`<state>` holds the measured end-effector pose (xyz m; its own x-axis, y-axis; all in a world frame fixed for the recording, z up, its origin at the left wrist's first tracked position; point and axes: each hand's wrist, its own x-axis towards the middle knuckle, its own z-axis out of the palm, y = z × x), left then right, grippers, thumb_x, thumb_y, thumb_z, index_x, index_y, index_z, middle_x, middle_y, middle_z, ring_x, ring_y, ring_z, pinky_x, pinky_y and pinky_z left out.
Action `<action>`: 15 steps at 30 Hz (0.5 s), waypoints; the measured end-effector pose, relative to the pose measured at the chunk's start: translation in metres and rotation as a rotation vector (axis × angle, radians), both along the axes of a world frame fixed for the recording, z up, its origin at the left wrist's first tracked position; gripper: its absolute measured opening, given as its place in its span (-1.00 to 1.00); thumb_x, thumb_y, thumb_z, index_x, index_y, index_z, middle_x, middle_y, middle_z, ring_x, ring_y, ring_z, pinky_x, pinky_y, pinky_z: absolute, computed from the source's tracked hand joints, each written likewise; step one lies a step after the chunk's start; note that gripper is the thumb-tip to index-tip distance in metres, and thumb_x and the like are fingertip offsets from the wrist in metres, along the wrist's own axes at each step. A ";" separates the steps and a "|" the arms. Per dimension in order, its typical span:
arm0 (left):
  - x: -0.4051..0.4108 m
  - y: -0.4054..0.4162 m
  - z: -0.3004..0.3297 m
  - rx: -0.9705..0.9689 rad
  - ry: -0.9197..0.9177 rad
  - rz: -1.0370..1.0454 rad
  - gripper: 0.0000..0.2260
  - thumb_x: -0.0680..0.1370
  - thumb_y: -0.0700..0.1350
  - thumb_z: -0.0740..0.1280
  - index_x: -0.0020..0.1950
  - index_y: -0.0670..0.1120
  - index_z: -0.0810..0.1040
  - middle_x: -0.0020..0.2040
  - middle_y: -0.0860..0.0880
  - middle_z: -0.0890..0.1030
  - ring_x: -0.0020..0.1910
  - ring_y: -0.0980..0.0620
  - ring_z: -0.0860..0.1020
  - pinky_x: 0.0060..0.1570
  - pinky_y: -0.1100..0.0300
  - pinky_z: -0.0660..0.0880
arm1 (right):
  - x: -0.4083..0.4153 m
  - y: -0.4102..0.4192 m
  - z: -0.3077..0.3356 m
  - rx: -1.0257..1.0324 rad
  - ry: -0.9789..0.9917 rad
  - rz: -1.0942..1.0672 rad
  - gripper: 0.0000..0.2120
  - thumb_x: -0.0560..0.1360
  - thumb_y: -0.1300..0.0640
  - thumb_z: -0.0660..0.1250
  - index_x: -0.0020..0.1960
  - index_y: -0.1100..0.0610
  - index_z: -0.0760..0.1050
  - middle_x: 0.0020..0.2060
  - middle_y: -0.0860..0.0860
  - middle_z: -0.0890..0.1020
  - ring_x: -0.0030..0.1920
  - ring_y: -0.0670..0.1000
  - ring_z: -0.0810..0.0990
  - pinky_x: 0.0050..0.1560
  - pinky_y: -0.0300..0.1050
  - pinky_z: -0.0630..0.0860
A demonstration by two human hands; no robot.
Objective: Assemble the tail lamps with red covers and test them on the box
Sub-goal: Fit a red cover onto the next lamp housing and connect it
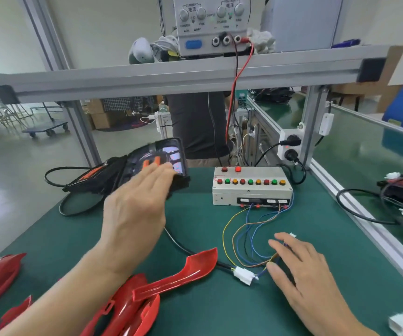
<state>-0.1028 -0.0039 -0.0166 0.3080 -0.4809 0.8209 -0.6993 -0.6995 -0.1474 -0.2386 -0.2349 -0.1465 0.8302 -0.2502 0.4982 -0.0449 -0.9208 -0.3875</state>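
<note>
Red covers (pixel 147 294) piled at near-left edge of the green worktop (pixel 195 226), one long curved piece on top; thin moulded plastic, likely light, stiff, glossy and a bit slippery, best taken by the edges, not the narrow tip. Tail lamp (pixel 147 163) far-left, black housing, lens side tilted up, cable trailing to a white connector (pixel 244 275) near centre; looks light but bulky, hold by the housing rim. Left hand (pixel 135 209) reaching over the lamp, fingers straight and spread, tips at or just above the housing, contact unclear, holding nothing. Test box (pixel 251 185) centre-right, coloured buttons, wires running forward. Right hand (pixel 302 270) flat over the wire bundle, fingers relaxed, lightly spread, touching wires, no grip visible.
</note>
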 end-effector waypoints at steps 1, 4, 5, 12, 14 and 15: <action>-0.003 -0.003 -0.007 0.006 -0.056 -0.056 -0.71 0.41 -0.48 0.35 0.06 -0.23 0.63 0.07 -0.12 0.66 0.11 -0.11 0.62 0.04 0.02 0.58 | 0.000 0.002 0.007 0.154 0.044 0.035 -0.58 0.60 -0.18 0.12 0.27 0.04 0.53 0.26 -0.19 0.47 0.20 -0.24 0.33 0.21 -0.33 0.23; -0.013 -0.010 -0.023 0.055 -0.145 -0.226 -0.74 0.50 -0.44 0.21 0.05 -0.28 0.65 0.12 -0.15 0.64 0.12 -0.19 0.60 -0.01 -0.08 0.59 | 0.006 0.013 0.035 0.758 0.104 0.139 -0.59 0.45 -0.33 0.22 0.14 -0.12 0.56 0.10 -0.15 0.58 0.14 -0.18 0.50 0.20 -0.37 0.38; -0.017 -0.013 -0.027 0.079 -0.145 -0.285 -0.72 0.55 -0.40 0.15 0.05 -0.28 0.65 0.13 -0.15 0.63 0.14 -0.19 0.59 0.00 -0.08 0.58 | 0.011 0.017 0.045 1.001 0.117 0.202 -0.59 0.45 -0.31 0.27 0.12 -0.07 0.56 0.07 -0.05 0.62 0.12 -0.06 0.56 0.22 -0.19 0.45; -0.043 -0.037 -0.049 0.249 -0.146 -0.537 -0.75 0.58 -0.23 0.19 0.11 -0.17 0.64 0.20 -0.08 0.60 0.21 -0.12 0.56 0.13 -0.03 0.53 | 0.026 0.032 0.082 1.737 0.019 0.508 -0.46 0.49 -0.16 0.24 0.29 0.19 0.53 0.21 0.15 0.62 0.07 0.04 0.63 0.08 -0.06 0.55; -0.044 -0.038 -0.048 0.191 -0.075 -0.600 -0.78 0.58 -0.21 0.21 0.13 -0.12 0.61 0.23 -0.04 0.58 0.19 -0.09 0.55 0.16 0.04 0.50 | 0.026 0.026 0.078 1.744 -0.042 0.408 -0.46 0.47 -0.13 0.24 0.27 0.23 0.54 0.16 0.18 0.63 0.07 0.10 0.64 0.05 -0.04 0.58; -0.043 -0.037 -0.048 0.107 0.010 -0.601 -0.83 0.55 -0.19 0.27 0.12 -0.10 0.56 0.19 -0.02 0.56 0.14 -0.05 0.54 0.13 0.10 0.48 | 0.025 0.021 0.077 1.729 -0.074 0.356 -0.49 0.49 -0.11 0.23 0.25 0.23 0.55 0.14 0.18 0.65 0.09 0.12 0.65 0.05 -0.02 0.60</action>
